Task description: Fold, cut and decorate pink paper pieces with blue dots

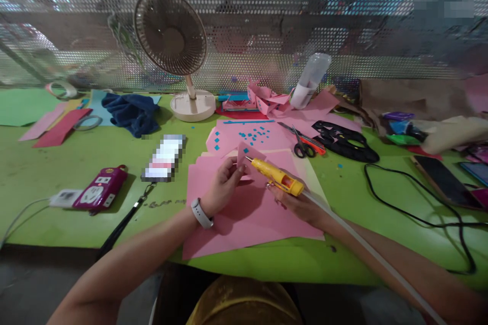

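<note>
Yellowish clothing [244, 304] shows at the bottom edge of the head view, just below the green table [152, 233]. Over the table, the left hand [223, 183], with a pale watch [202, 213] on its wrist, pinches a small folded piece of pink paper [257, 154] between thumb and fingers; one blue diamond [246, 151] is on it. The right hand [287, 203] grasps a yellow glue gun [276, 175], its tip pointing at the folded piece; whether they touch, I cannot tell. From the gun's back, a pale cord [366, 241] runs along the right forearm. Beneath both hands lie large pink sheets [229, 231]. Just beyond, small blue pieces [253, 136] are scattered on more pink paper, with black-handled scissors [304, 149] beside them. Farther back stand a fan [194, 106] and a tilted bottle [310, 81].
</note>
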Tool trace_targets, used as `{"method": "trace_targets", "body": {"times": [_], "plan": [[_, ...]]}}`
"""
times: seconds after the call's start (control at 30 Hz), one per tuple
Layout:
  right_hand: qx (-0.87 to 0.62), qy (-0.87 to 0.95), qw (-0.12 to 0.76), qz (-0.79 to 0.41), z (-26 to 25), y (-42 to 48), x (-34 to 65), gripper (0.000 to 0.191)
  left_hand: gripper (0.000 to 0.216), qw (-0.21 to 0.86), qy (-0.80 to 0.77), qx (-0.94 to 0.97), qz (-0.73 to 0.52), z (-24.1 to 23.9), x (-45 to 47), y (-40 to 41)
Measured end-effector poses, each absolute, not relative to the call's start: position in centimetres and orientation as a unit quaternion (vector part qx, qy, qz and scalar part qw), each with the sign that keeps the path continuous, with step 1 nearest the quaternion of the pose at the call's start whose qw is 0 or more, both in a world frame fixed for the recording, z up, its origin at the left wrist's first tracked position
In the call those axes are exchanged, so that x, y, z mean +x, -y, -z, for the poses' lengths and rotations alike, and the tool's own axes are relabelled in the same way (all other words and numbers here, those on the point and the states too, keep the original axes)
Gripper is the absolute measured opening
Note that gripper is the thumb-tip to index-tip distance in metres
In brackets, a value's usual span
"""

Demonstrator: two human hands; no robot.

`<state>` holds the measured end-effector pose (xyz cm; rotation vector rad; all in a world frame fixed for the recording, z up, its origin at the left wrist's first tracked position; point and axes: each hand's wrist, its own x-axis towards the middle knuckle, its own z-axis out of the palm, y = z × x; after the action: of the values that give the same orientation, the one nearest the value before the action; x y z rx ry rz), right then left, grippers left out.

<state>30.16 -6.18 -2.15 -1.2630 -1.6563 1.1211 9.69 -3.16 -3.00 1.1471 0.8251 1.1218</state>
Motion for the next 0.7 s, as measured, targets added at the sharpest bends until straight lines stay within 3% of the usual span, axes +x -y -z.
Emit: {"method": "trace_targets", "body": {"times": [0.7], "plan": [[-0.495, 0.634, 0.377, -0.459, 3.0, 6.1, 30.4, 0.021, 0.037, 0.614, -0.351, 0.498, -0.501, 3.4, 9.8, 2.9]]}}
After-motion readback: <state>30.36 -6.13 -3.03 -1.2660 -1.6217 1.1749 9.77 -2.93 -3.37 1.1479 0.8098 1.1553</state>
